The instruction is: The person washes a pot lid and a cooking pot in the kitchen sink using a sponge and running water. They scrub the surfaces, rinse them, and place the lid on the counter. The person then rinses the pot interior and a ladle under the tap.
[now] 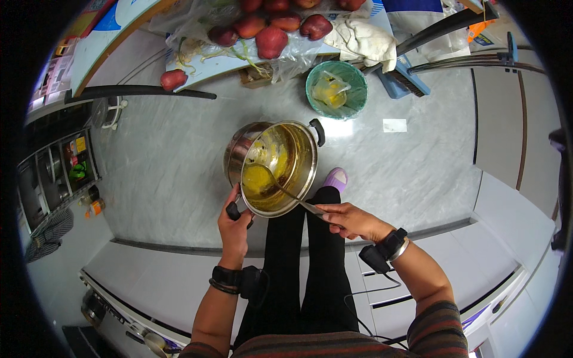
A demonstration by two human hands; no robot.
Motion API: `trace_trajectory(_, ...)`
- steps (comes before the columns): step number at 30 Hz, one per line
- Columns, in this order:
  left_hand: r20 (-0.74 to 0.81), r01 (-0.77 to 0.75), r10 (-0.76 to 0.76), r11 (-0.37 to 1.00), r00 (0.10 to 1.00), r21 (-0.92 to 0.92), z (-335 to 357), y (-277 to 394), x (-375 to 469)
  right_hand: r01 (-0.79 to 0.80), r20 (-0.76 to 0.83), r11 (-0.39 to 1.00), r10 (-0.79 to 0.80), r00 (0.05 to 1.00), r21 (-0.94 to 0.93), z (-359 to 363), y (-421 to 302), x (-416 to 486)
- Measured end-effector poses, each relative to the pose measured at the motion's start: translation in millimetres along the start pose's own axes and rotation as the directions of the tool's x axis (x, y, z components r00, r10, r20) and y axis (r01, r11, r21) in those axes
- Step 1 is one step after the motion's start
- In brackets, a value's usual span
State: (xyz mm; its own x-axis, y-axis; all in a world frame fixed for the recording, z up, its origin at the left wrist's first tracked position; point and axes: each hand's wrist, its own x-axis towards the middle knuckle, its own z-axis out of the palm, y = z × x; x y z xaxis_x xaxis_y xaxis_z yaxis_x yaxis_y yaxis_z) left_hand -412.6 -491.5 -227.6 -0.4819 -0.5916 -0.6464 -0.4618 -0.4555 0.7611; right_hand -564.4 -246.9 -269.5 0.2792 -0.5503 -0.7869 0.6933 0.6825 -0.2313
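Observation:
My left hand point(235, 226) grips the black-and-metal side handle point(233, 211) of a wide stainless steel pot point(309, 159). The pot is held up above the floor, tilted so its mouth faces right and upwards. Yellow food residue point(280, 154) and brownish liquid coat its inside. In my right hand point(356, 220) is a long-handled metal utensil point(297, 200), reaching over the rim into the pot. Its head lies against the yellow residue near the bottom, and its exact shape is hard to tell. The pot's second handle point(318, 132) points away from me.
Beyond the pot stands a green lined bin point(311, 100) with a plastic bag and yellow scraps inside. A table point(201, 77) holds several red fruits point(271, 42) and a white cloth point(365, 42). A blue dustpan and brush point(398, 83) stand right of the bin. White drawers point(389, 284) are beside my legs.

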Motion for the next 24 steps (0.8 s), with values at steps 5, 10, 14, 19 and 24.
trace_trajectory(5, 0.016, -0.028, 0.029, 0.996, 0.999, -0.08, 0.4, -2.3, 6.6, -0.064, 0.246, 0.841, -0.083, 0.966, 0.537, -1.4, 15.1, -9.7)
trace_trajectory(10, -0.027, 0.012, -0.016, 0.989, 0.999, -0.15, 5.7, -11.7, 17.2, 0.102, 0.068, 0.773, -0.184, 0.98, 0.627, -10.7, 39.7, -41.7)
trace_trajectory(14, -0.095, 0.064, -0.085, 0.976, 0.992, -0.207, 0.2, -19.9, 21.1, 0.298, -0.286, 0.71, -0.141, 0.948, 0.638, -37.6, 51.0, -67.8)
trace_trajectory(19, -0.117, 0.099, -0.132, 0.961, 0.984, -0.257, -11.5, -30.5, 20.5, 0.556, -0.608, 0.726, -0.241, 0.756, 0.404, -75.3, 42.7, -44.7)
trace_trajectory(24, -0.147, 0.166, -0.203, 0.959, 0.968, -0.232, -12.9, -33.9, 19.7, 0.523, -0.686, 0.78, -0.173, 0.707, 0.343, -107.4, 10.3, 4.8)
